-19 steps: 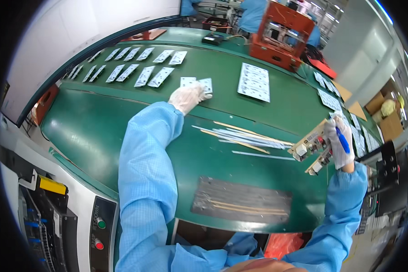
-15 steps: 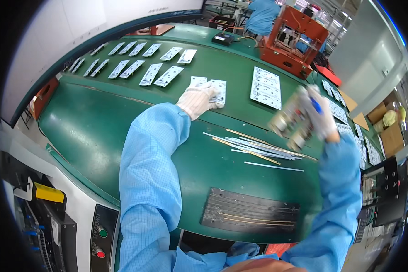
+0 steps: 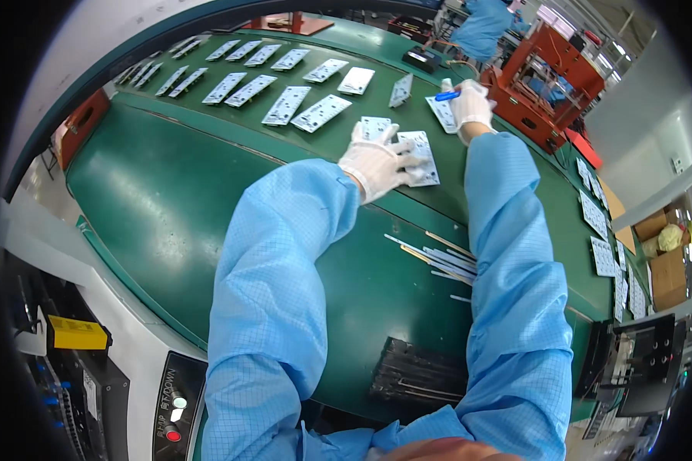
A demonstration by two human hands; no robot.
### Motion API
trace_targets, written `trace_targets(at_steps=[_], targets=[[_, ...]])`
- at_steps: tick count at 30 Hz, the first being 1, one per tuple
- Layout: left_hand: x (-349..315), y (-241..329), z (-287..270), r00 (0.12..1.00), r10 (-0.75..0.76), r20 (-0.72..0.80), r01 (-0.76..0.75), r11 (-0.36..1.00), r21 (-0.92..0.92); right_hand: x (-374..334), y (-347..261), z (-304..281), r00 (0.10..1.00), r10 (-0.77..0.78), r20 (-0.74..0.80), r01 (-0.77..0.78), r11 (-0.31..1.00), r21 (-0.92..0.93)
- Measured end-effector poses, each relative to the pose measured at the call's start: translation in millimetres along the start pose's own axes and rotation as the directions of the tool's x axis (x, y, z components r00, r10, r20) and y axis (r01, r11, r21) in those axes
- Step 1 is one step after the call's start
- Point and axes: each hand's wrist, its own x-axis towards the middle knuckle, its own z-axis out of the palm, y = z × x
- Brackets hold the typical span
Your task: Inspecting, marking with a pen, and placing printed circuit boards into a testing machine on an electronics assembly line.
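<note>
My left hand (image 3: 378, 163), in a white glove, lies with spread fingers on the edges of two pale circuit boards. One board (image 3: 375, 127) sits just beyond the fingers, and a larger board (image 3: 421, 157) is to their right. Further out, my right hand (image 3: 471, 109), also gloved, is closed around a slim blue pen-like tool (image 3: 447, 96). Its fingers touch or nearly touch another circuit board (image 3: 440, 115), partly covered by the hand. A small board (image 3: 400, 91) stands tilted to the left of it.
Rows of circuit boards (image 3: 286, 105) lie on the green belt at the left. Pale and tan strips (image 3: 438, 257) rest on the nearer green table, partly behind my right sleeve, above a dark grooved block (image 3: 415, 373). A red-orange machine frame (image 3: 542, 84) stands far right; more boards (image 3: 593, 213) lie right.
My right hand has swung far and left, from holding blurred pieces above the belt to the boards beyond. The view has shifted. My left hand stays at the same pair of boards.
</note>
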Motion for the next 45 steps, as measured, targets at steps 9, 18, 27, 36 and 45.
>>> trace_targets(at_steps=[9, 18, 27, 36, 45], targets=[[1.2, -1.4, 6.1, 0.998, -0.045, 0.034, 0.042, 0.994, 0.103, -93.2, 88.6, -68.1, 0.788, 0.025, 0.615, 0.114, 0.976, -0.185], [-6.7, 4.6, -2.6, 0.849, -0.108, -0.517, 0.091, 0.994, -0.058, -142.6, 160.0, -80.2, 0.956, 0.079, 0.284, -0.027, 0.983, -0.183], [-100.3, 131.6, -108.9, 0.690, -0.023, -0.724, 0.010, 1.000, -0.023, -121.0, 118.5, -86.1, 0.895, 0.240, 0.377, -0.178, 0.965, -0.191], [-182.3, 278.3, -110.0, 0.976, 0.183, 0.120, -0.145, 0.951, -0.271, -113.1, 177.1, -97.9, 0.968, 0.200, 0.149, -0.220, 0.966, 0.136], [-130.5, 402.0, -49.7, 0.950, 0.193, -0.247, -0.297, 0.805, -0.514, -143.2, 191.8, -353.6, 1.000, 0.005, 0.015, -0.009, 0.966, 0.258]])
